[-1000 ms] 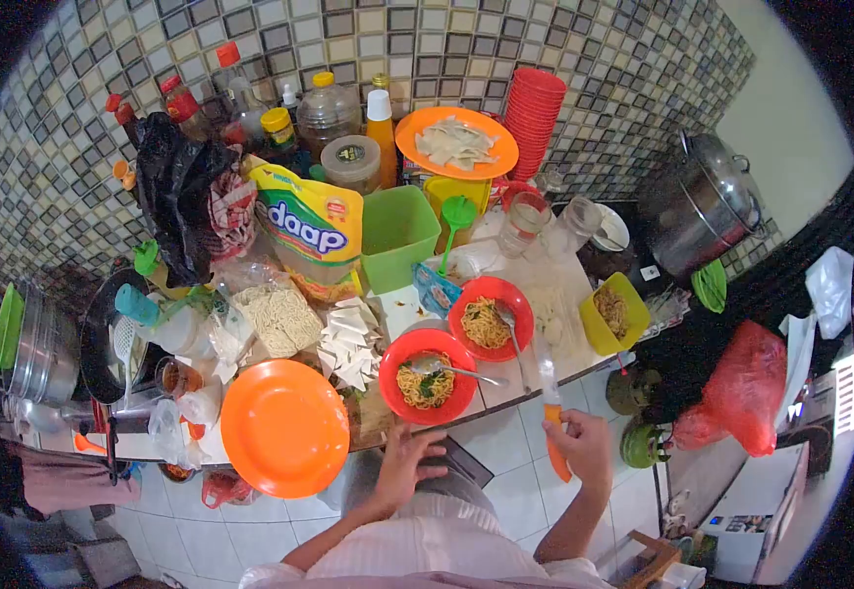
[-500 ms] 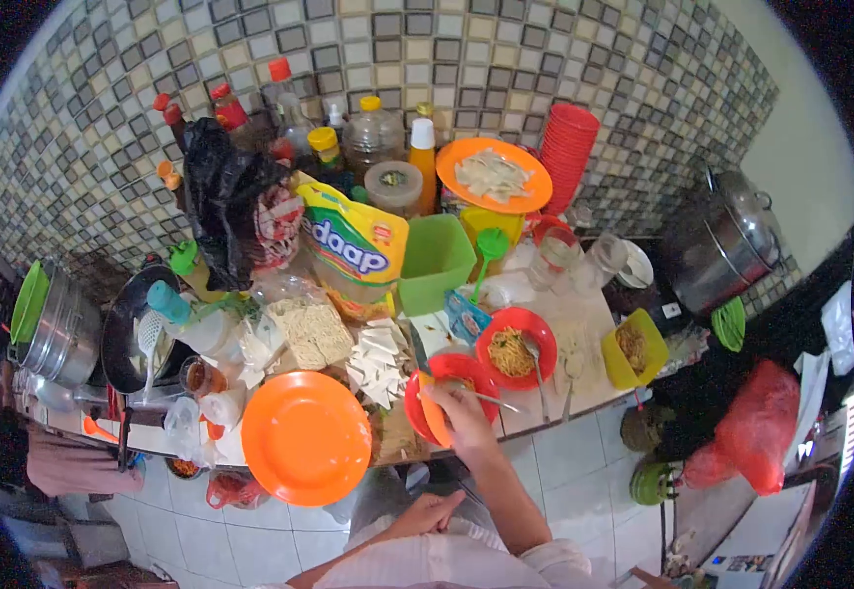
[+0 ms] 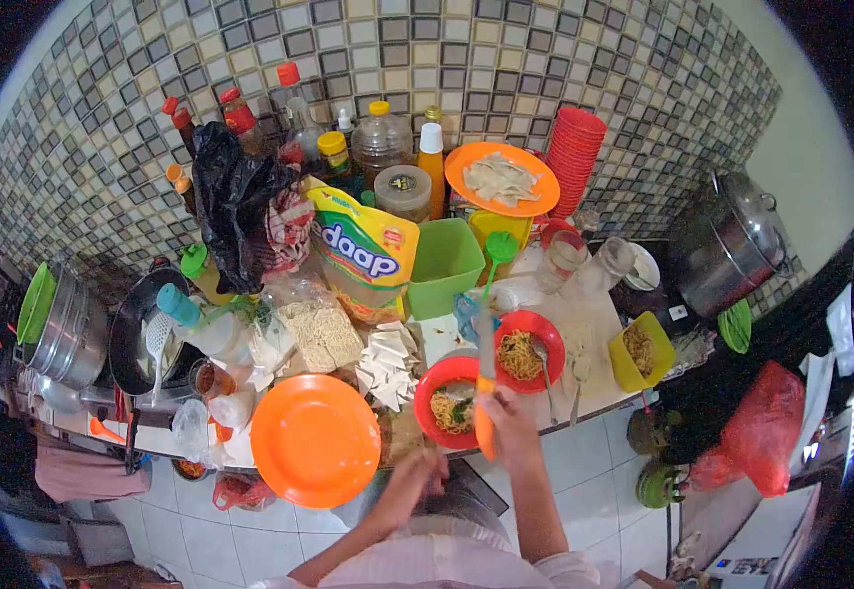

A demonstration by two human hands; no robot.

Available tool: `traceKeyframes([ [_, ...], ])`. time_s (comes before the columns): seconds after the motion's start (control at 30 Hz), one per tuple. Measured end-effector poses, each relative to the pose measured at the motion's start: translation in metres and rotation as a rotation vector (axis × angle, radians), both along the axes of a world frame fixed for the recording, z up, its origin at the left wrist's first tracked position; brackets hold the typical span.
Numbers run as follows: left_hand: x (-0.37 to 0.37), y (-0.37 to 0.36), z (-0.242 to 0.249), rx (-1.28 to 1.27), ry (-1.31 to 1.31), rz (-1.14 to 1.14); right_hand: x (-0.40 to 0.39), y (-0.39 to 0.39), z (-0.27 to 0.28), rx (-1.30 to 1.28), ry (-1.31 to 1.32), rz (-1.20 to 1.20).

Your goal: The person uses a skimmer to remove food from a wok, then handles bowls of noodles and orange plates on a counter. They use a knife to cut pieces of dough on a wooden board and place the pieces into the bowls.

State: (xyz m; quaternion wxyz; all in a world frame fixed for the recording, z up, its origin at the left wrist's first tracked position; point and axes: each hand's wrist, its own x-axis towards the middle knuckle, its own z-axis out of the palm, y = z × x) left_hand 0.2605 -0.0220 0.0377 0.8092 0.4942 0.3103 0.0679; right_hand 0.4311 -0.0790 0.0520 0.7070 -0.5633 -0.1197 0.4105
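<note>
My right hand point(image 3: 515, 424) is wrapped round the orange handle of a knife point(image 3: 487, 348), its blade pointing up and away from me. Left of the knife sits a red bowl point(image 3: 423, 398) with noodles and greens. Just behind, a second red bowl point(image 3: 554, 341) contains noodles and a spoon. Near the table's front edge, by a wooden cutting board point(image 3: 402, 437), hovers my left hand point(image 3: 409, 491); its fingers are blurred. White cut pieces point(image 3: 387, 361) are piled behind the board, and an orange plate point(image 3: 315, 437) lies to the left.
A green container point(image 3: 446, 265), a yellow Sedaap pouch point(image 3: 360, 240) and several bottles line the tiled wall. An orange plate of dumpling-like pieces point(image 3: 545, 199) is beside stacked red bowls point(image 3: 576, 157). A yellow container point(image 3: 628, 368) stands right; a wok point(image 3: 127, 339) stands left.
My right hand has moved right with the knife, off the nearer red bowl, uncovering its noodles. My left hand has risen from my lap towards the cutting board. The view has shifted slightly.
</note>
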Motion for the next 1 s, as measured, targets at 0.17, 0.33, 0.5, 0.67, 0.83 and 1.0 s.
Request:
traceKeyframes([
  [0.17, 0.058, 0.058, 0.043, -0.089, -0.347, 0.296, 0.004, -0.036, 0.025, -0.07, -0.065, -0.02],
  [0.33, 0.129, 0.095, 0.044, -0.152, -0.388, 0.321, 0.013, -0.056, 0.009, -0.012, -0.101, -0.149],
  [0.5, 0.158, 0.105, 0.029, -0.099, -0.396, 0.348, 0.008, -0.065, 0.016, 0.006, -0.148, -0.167],
  [0.67, 0.159, 0.105, 0.03, -0.032, -0.313, 0.406, 0.007, -0.07, 0.015, -0.031, -0.118, -0.139],
  [0.83, 0.143, 0.094, 0.044, -0.004, -0.324, 0.37, 0.016, -0.051, 0.016, -0.049, -0.184, -0.196],
  [1.0, 0.093, 0.057, 0.051, 0.03, -0.272, 0.088, 0.055, -0.004, 0.039, -0.217, -0.63, -0.146],
])
